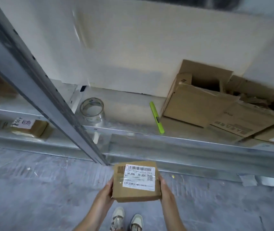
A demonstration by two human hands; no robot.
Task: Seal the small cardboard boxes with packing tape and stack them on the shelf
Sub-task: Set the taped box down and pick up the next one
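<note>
Hands holding one small cardboard box over the floor in front of the shelf.

Left hand and right hand form the grip on the small cardboard box, one on each side face, fingers curled under and mostly hidden; white shipping label faces up, clear tape crossing the top. Shoes stand below on the grey floor. Beyond, the metal shelf carries a clear packing tape roll, a green utility knife and a large open carton. Sealed labelled box sits at far left.
</note>
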